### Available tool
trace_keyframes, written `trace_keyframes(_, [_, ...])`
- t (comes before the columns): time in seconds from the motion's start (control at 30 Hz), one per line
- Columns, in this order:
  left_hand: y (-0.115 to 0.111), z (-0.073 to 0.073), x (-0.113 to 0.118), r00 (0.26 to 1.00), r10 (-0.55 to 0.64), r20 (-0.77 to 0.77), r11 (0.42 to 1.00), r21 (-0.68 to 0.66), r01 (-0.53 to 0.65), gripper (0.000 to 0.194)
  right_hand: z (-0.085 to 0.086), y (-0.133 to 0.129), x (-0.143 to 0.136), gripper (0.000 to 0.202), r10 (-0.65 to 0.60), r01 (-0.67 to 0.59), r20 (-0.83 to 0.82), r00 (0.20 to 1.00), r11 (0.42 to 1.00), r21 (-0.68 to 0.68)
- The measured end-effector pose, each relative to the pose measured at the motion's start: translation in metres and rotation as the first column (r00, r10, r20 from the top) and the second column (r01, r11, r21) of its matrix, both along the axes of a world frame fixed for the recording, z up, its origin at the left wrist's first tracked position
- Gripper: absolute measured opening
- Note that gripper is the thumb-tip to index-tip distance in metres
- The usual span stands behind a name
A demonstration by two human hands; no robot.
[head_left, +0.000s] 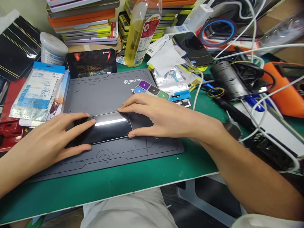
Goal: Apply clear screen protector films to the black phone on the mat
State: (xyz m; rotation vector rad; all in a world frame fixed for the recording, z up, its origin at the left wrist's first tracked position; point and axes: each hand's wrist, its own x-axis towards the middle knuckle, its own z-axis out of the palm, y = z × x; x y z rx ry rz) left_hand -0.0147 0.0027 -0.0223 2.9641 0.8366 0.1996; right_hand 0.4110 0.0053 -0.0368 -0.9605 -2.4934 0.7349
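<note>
A black smartphone (111, 126), its glossy face up, lies on a grey work mat (80, 98) with a white strip of light reflected along its face. My left hand (55, 134) grips its left end, with the thumb at the near edge and fingers at the far edge and on the glass. At the right end, my right hand (152, 115) spans the width, fingertips at the far corner and thumb at the near corner. A pad with coloured squares (153, 90) lies just beyond my right hand. The phone's left end is partly hidden under my left hand.
Behind the mat stand a lit phone (92, 63), a bottle of yellow liquid (140, 38), a white tub (52, 50) and stacked cases (83, 19). Plastic packets (38, 91) lie left. White cables (258, 104), a grey cylindrical tool (228, 79) and an orange device (285, 91) crowd the right.
</note>
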Motion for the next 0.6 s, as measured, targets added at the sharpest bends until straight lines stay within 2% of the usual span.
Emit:
trace_keyframes(0.2, [-0.003, 0.004, 0.001, 0.998, 0.058, 0.032, 0.996, -0.063, -0.056, 0.086, 0.000, -0.001, -0.001, 0.069, 0.005, -0.005, 0.005, 1.000, 1.000, 0.027])
trace_keyframes(0.47, [-0.005, 0.006, 0.003, 0.997, 0.080, 0.014, 0.997, -0.001, -0.080, 0.086, 0.002, -0.002, 0.001, 0.068, 0.000, 0.000, 0.011, 1.000, 1.000, 0.005])
trace_keyframes(0.6, [-0.005, 0.012, 0.002, 0.993, 0.114, -0.008, 0.991, -0.075, -0.115, 0.080, 0.002, -0.004, 0.001, 0.064, -0.023, 0.023, 0.018, 1.000, 1.000, -0.003])
